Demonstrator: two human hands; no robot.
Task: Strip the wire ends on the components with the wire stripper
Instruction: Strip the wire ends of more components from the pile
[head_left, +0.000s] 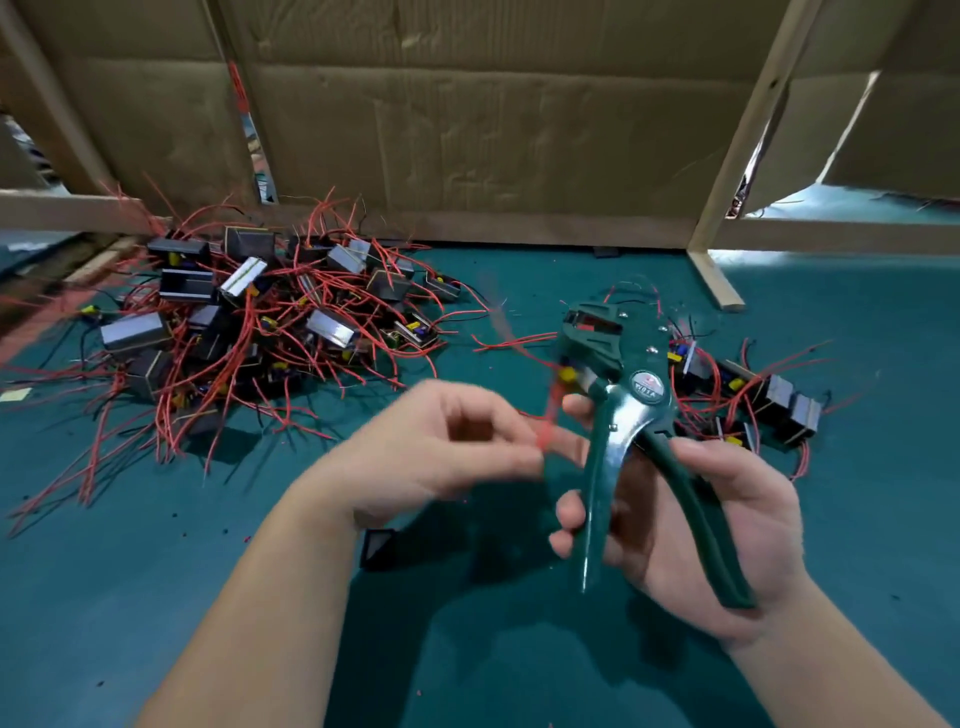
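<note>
Our right grip (748, 525) holds the green wire stripper (631, 384), right of middle. Our blurry left grip (441, 452) pinches a red wire (545, 434). A big pile of components (249, 317) lies far left; a small pile (763, 400) sits just behind the stripper.

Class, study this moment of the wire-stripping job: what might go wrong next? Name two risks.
1. The left hand pinches the wire right beside the handles of the stripper in the right hand; a squeeze might nip those fingers.
2. Wires in the pile are tangled, so pulling out one component may drag others along.
</note>
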